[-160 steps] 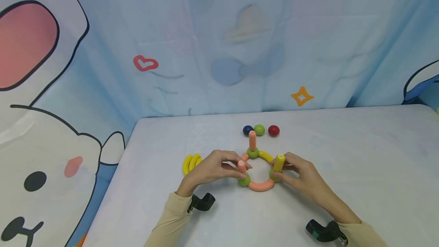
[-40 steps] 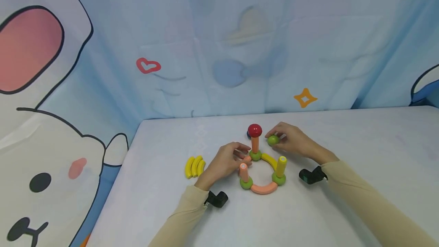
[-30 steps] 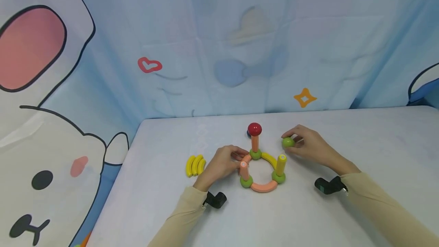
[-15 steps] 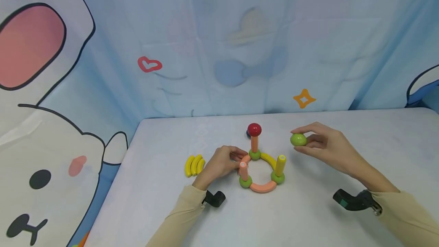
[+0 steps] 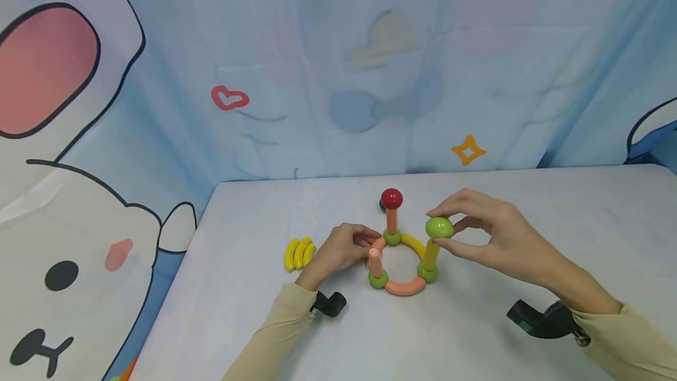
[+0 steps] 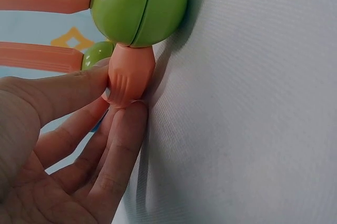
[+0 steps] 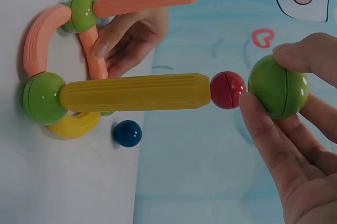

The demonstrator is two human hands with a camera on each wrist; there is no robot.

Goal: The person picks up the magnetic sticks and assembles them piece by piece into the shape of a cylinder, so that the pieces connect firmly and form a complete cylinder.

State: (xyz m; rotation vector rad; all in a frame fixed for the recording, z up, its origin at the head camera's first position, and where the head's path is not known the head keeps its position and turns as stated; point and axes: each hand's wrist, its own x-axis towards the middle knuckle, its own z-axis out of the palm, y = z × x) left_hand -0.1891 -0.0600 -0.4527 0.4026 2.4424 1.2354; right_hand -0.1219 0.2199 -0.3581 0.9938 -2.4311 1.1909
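Note:
My right hand (image 5: 494, 234) pinches a green ball (image 7: 276, 87) between thumb and fingers. It is held just above the top of an upright yellow rod (image 7: 137, 93); the right wrist view shows a gap between them. My left hand (image 5: 341, 250) pinches a curved orange rod (image 6: 129, 74) on the left side of a ring built from green balls and curved rods. Two orange rods also stand up from the ring. The rear one (image 5: 392, 222) carries a red ball (image 5: 392, 198), while the front left one (image 5: 375, 263) has a bare top.
A dark blue ball (image 7: 127, 133) lies on the table behind the ring, mostly hidden in the head view. Several curved yellow rods (image 5: 299, 254) lie left of my left hand. A printed curtain (image 5: 317, 75) hangs behind the white table (image 5: 254, 322).
The red ball has gone onto the rear orange rod. My right hand has lifted the green ball off the table, carried it right, then back left over the yellow rod. The left hand stays on the ring.

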